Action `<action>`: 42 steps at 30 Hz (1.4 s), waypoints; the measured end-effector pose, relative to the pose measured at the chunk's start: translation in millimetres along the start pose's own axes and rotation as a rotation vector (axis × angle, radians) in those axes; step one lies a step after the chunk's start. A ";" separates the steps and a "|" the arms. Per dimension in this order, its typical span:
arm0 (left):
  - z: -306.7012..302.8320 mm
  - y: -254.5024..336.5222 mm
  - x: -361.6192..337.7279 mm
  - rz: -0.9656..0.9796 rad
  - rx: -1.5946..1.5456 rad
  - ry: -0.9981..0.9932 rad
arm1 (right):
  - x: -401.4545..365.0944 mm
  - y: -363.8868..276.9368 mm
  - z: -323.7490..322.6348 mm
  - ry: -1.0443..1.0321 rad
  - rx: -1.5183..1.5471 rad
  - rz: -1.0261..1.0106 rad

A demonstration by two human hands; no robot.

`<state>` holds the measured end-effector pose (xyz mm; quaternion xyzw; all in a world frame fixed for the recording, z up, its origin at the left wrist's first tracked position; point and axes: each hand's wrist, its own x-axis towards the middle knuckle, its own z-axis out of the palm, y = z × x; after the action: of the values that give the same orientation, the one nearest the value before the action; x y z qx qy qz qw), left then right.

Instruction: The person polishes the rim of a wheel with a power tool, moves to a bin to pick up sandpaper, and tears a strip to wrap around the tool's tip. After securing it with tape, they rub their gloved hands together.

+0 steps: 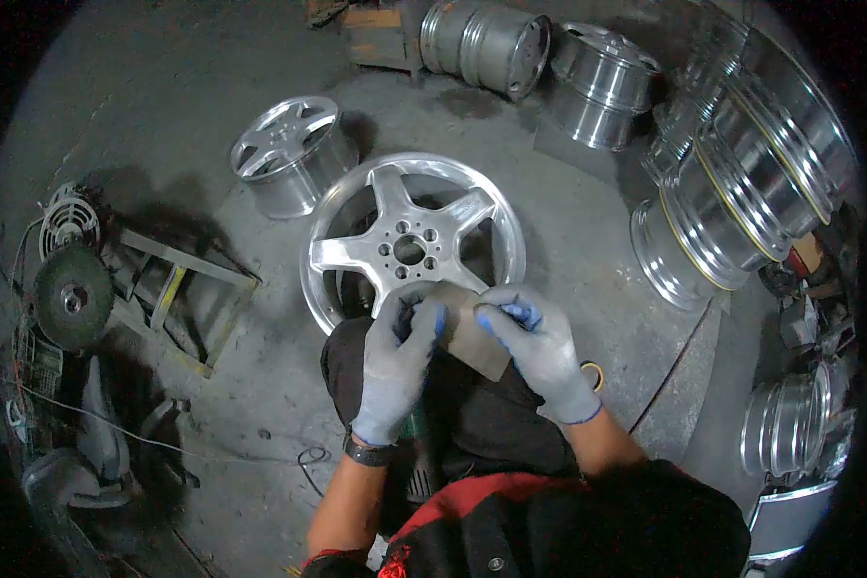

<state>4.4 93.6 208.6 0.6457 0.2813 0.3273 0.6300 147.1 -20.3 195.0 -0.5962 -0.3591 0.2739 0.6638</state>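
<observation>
A thin grey-brown sheet that looks like sandpaper (469, 344) is held above my lap. My left hand (398, 361), in a grey glove with blue on the palm side, has its fingers curled at the sheet's left edge. On the other side my right hand (538, 352), gloved the same way, pinches the sheet's right edge between thumb and fingers. Just beyond both hands lies a silver five-spoke wheel rim (392, 197), face up, its near edge hidden by my knee and hands. Between my legs shows part of a green-bodied tool (420, 472), mostly covered.
Another spoked rim (294, 154) rests tilted behind the first. Several rims (732, 193) are stacked at the right, and metal barrels (486, 48) stand at the back. A grinding disc machine (72, 297) and a metal frame (178, 294) stand left. A cable (116, 424) crosses the floor.
</observation>
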 end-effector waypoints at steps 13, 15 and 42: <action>-3.0 6.6 -1.0 0.061 0.147 -0.182 | 4.4 -3.7 -9.8 -0.156 -0.113 -0.029; -2.8 5.8 -1.5 0.028 0.102 -0.097 | 2.3 -2.7 -11.5 -0.102 0.041 0.070; -0.1 -25.4 -6.8 0.650 0.553 0.084 | -5.3 2.1 21.1 0.264 -0.504 -0.479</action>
<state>1.3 89.6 182.8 0.8314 0.1660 0.4470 0.2852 127.2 -11.7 192.8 -0.6703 -0.4558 -0.0656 0.5819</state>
